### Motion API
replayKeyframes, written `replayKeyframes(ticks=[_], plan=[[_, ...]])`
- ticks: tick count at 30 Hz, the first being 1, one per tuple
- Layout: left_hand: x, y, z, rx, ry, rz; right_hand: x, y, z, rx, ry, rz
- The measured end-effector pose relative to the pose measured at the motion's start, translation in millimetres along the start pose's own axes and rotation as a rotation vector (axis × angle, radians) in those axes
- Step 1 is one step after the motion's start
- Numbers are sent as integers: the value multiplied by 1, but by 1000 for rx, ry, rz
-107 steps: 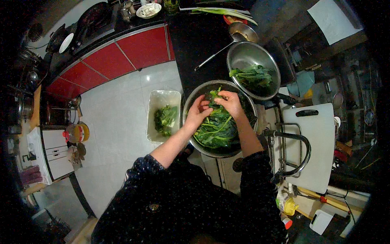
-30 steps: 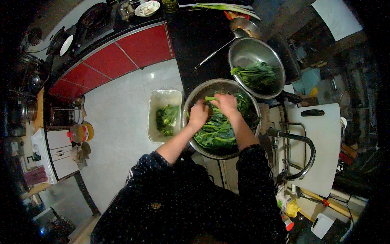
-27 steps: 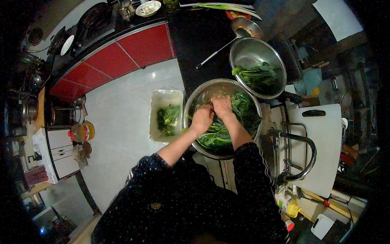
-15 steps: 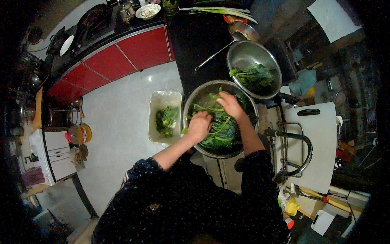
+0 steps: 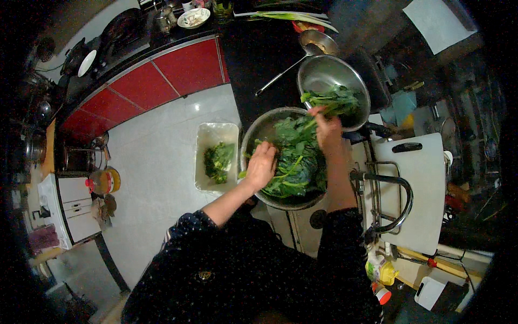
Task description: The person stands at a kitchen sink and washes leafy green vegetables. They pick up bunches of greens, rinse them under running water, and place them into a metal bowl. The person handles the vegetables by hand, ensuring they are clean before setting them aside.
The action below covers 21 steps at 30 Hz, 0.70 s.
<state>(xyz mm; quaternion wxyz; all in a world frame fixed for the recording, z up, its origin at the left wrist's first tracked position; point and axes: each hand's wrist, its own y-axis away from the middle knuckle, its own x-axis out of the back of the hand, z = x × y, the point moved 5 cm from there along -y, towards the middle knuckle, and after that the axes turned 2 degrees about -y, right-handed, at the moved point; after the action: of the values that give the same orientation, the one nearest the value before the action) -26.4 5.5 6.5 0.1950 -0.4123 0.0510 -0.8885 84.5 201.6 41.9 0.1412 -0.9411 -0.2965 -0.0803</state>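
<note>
A wide metal basin (image 5: 249,141) full of dark leafy greens (image 5: 294,170) stands in front of me. My left hand (image 5: 263,166) is closed around greens at the basin's left side, and a pale stem end pokes out beside it. Over the far right rim, my right hand (image 5: 328,129) pinches a leafy green stalk by its stem, the leaves reaching into a tilted steel bowl (image 5: 324,75). More greens (image 5: 345,102) lie in that bowl. The right fingertips partly blur into the stems.
Left of the basin is a plastic-lined bin (image 5: 217,129) with leaf scraps. A ladle (image 5: 286,70) rests on the dark counter, its head in a smaller bowl (image 5: 326,40). To the right are a curved faucet (image 5: 407,200) and a white cutting board (image 5: 426,189).
My right hand has moved from inside the basin to the far right, up to the steel bowl, with greens in its fingers. My left hand has stayed nearly in place.
</note>
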Motion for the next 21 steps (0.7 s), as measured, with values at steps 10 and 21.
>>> replayKeyframes(ticks=[10,21], plan=[[-14,1,-4,13,-67,-169,-57,34,127,-281,353,-97],[-23,3,-9,-19,-106,-162,7,-7,-94,-179,-123,102]])
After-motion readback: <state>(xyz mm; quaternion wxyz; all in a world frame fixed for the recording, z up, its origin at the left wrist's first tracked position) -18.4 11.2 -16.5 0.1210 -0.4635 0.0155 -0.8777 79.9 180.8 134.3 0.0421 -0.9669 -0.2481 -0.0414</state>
